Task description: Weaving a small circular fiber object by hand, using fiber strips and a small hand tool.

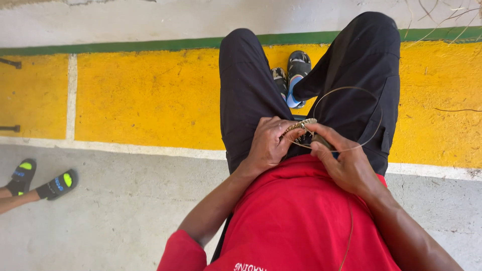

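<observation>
Hands meet over the lap: left hand [266,145] pinches the woven strip [299,127] steady, right hand [346,163] grips the thin strand [374,125] near it. Strand loops out over the right thigh, clear of the weave.

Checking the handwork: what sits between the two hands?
In the head view, a short braided strip spans from left hand to right hand.

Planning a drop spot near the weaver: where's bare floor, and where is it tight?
Free: the yellow painted floor band left of the black-trousered legs, and the grey concrete between the red shirt and another person's sandalled feet. Crowded: the lap, where the left hand and right hand grip a thin looped fibre.
</observation>
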